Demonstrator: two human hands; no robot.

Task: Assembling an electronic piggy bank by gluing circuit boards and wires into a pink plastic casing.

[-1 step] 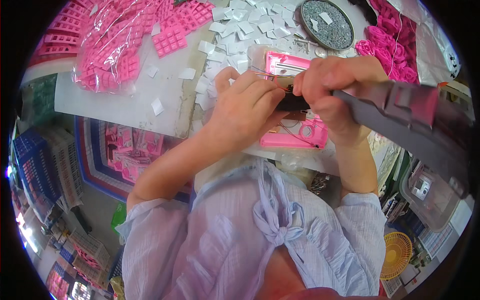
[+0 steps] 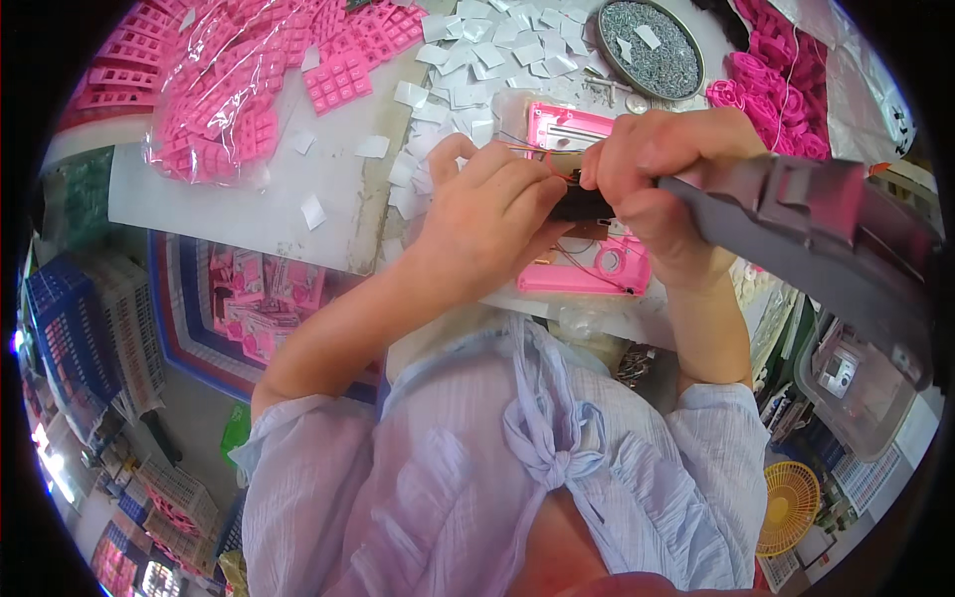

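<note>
Black part (image 2: pixel 585 206) over the bench (image 2: pixel 219 204), between two pink shells (image 2: pixel 567 281), apparently in the grip of the left hand (image 2: pixel 492 204), fingers and thumb bent about it, with the right hand (image 2: pixel 668 184) curled beside the wires (image 2: pixel 545 152), its hold too hidden to tell. Could slip if pinched too loosely, or tear a wire loose if pulled too far, given wires so close to the fingertips. Counted: one black part, two shells, one round tray (image 2: pixel 678 98) of metal bits (image 2: pixel 652 68), one yellow basket (image 2: pixel 791 507), with wires and white slips (image 2: pixel 487 55) too many or too fine to number.
</note>
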